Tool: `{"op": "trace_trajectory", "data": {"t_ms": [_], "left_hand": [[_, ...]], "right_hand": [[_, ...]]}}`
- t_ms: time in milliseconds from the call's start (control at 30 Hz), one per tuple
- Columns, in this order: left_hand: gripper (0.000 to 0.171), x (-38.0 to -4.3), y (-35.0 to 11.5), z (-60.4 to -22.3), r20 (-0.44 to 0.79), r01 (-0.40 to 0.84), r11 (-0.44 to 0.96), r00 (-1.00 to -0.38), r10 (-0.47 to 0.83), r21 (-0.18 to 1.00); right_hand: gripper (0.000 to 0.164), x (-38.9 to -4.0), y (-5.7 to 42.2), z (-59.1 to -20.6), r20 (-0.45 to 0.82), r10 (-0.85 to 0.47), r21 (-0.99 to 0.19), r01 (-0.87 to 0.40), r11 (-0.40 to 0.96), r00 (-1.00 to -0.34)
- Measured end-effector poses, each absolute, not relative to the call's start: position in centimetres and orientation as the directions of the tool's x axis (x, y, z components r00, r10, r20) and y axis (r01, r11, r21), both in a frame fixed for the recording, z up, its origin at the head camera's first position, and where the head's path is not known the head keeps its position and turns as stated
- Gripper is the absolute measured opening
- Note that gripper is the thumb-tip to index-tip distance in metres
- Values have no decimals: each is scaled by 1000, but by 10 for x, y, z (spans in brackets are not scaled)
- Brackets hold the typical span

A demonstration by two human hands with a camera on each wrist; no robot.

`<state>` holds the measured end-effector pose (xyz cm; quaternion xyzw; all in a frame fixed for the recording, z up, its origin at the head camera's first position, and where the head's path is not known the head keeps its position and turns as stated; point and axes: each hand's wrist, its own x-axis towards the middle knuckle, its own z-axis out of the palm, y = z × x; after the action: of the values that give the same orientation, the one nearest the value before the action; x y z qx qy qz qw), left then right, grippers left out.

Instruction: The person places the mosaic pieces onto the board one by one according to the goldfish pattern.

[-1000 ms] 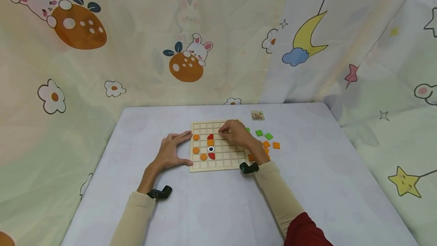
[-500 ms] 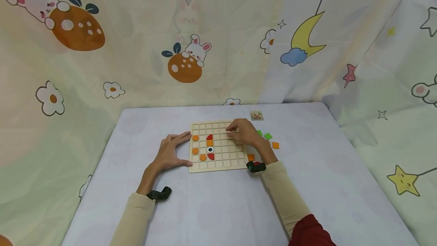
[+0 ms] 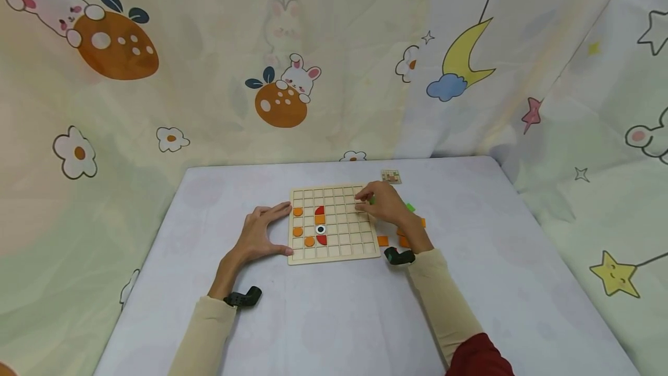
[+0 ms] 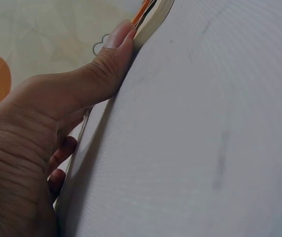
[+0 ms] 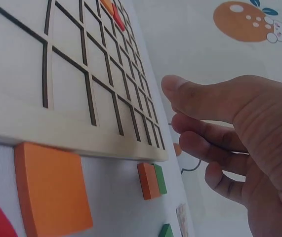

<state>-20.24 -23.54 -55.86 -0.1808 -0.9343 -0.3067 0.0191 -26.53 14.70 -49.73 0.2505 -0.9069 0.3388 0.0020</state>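
A wooden grid board (image 3: 344, 250) lies flat on the table, holding orange discs (image 3: 297, 231), red rounded pieces (image 3: 320, 240), an orange square (image 3: 320, 220) and an eye-marked piece (image 3: 320, 229) in its left half. My left hand (image 3: 257, 231) rests against the board's left side, fingers near the upper corner, thumb (image 4: 113, 59) at the edge lower down. Above the board's right edge hovers my right hand (image 3: 385, 203), fingers loosely bent and thumb apart, nothing between them in the right wrist view (image 5: 234, 133). A green tile (image 3: 371, 199) shows through its finger gap in the head view.
Orange square tiles (image 3: 383, 241) lie right of the board, partly hidden by the right forearm. Another green tile (image 3: 410, 208) sits beyond the wrist. A small patterned card (image 3: 391, 176) lies near the table's far edge. A printed curtain (image 3: 219, 62) hangs behind.
My right hand has moved right across the board, from its upper middle to its right edge. The left hand stays at the left side, and the pieces on the board have not moved.
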Motion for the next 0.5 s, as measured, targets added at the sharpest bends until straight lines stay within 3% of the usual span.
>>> {"op": "trace_trajectory", "data": {"t_ms": [500], "left_hand": [[118, -205, -238, -560, 172, 369, 727, -927, 333, 579]], "right_hand": [[29, -266, 177, -506, 217, -435, -613, -469, 636, -874]]}}
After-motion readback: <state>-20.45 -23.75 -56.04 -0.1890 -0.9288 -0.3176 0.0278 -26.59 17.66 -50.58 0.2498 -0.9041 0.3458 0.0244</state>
